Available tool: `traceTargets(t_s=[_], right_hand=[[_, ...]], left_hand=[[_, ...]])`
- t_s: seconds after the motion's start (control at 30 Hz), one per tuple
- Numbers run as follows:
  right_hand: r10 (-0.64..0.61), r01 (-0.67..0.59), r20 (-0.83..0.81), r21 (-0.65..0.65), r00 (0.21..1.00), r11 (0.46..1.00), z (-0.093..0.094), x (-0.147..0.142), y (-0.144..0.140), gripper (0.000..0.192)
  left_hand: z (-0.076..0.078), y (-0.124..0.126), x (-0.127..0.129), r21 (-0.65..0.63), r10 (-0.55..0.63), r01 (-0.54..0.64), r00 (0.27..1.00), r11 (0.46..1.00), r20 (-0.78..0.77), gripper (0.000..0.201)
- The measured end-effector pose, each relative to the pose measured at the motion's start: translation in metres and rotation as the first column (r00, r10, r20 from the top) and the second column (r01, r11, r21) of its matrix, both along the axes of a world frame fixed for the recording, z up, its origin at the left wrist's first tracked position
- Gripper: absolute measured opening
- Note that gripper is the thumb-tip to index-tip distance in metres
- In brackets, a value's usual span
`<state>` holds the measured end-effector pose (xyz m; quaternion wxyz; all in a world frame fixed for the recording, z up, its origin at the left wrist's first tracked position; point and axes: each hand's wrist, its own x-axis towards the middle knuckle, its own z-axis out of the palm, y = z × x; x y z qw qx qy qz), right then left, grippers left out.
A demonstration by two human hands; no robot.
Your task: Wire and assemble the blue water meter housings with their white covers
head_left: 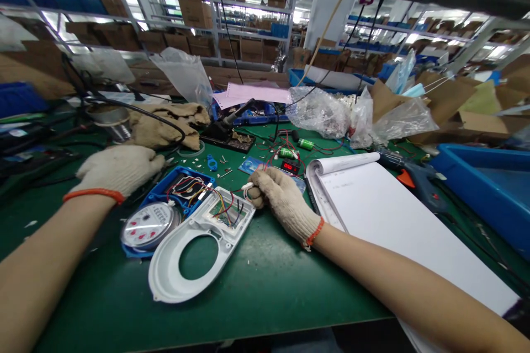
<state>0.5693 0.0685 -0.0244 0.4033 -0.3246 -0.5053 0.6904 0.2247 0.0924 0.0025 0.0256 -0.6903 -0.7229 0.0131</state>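
An opened water meter lies on the green mat: a blue base with a round dial and coloured wires, and a white cover with a round opening and a small circuit board. My left hand, in a knit glove, rests at the blue base's upper left edge with fingers curled around a thin tool. My gloved right hand pinches a small white connector on wires at the cover's right corner.
An open white notepad lies right of my right hand, with a blue bin beyond it. A soldering iron stand, green batteries, a small display module, a solder spool, rags and plastic bags sit behind.
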Motion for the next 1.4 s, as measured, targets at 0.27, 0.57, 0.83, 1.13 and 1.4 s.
traceTargets(t_s=[0.27,0.57,0.83,1.13,1.4], right_hand=[[0.015,-0.016,0.011,0.071,1.000,0.997,-0.002,-0.003,0.000,0.033],[0.003,-0.012,0.081,0.117,0.997,0.993,0.000,0.000,0.001,0.041],[0.136,-0.149,0.111,0.116,0.985,0.982,0.000,-0.002,0.019,0.042],[0.138,-0.199,0.206,0.314,0.969,0.929,0.004,0.007,0.012,0.061],[-0.249,-0.171,0.547,0.605,0.799,0.778,0.025,0.056,0.037,0.032]], left_hand=[[0.028,-0.017,0.049,0.137,0.129,-0.127,0.992,0.982,-0.001,0.090],[0.043,-0.089,0.078,0.411,0.118,-0.176,0.980,0.895,0.162,0.075],[0.003,-0.193,0.122,0.373,-0.275,0.142,0.901,0.917,0.334,0.033],[-0.010,-0.207,0.161,0.233,-0.310,0.280,0.945,0.931,0.104,0.035],[-0.009,-0.198,0.157,0.045,0.228,-0.606,0.365,0.794,0.903,0.062]])
